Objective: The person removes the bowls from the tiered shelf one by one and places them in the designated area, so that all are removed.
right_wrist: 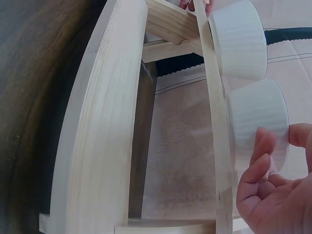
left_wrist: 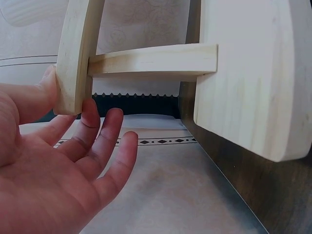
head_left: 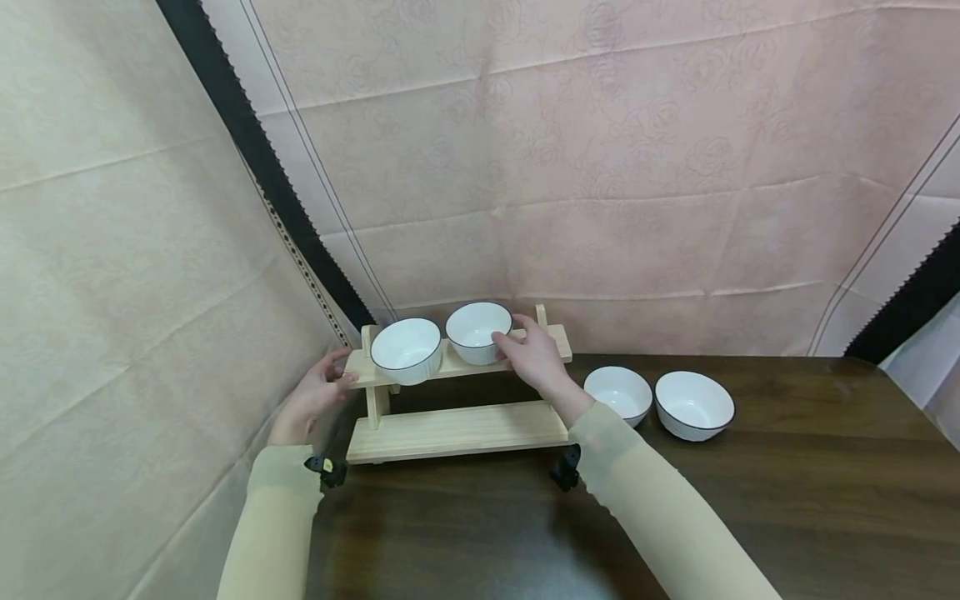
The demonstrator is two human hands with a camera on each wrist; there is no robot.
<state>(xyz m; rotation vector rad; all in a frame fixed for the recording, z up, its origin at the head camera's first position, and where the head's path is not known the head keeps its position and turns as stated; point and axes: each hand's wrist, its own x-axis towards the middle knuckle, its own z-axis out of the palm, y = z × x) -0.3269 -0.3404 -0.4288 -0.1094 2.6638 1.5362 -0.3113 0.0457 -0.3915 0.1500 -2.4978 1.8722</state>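
Pale wood rack (head_left: 459,432) on a dark tabletop (head_left: 795,483), with a white bowl (head_left: 480,323) on its upper shelf (head_left: 452,365), right next to a second bowl (head_left: 407,346). Right hand (head_left: 536,354) has a partly closed grip on the first one, thumb at the rim, fingers curled along the side. Left hand (head_left: 311,400) pinches the shelf's end, its other fingers loose. My guess: this step is settling that bowl while steadying the rack. Next move probably calls for a gentle release without bumping the neighbour, then maybe the third bowl (head_left: 618,387) or fourth bowl (head_left: 693,402) off the tabletop. Can't tell if the first bowl's full weight is down. Right sleeve (head_left: 652,492) hides some of the third bowl and the rack's lower right end.
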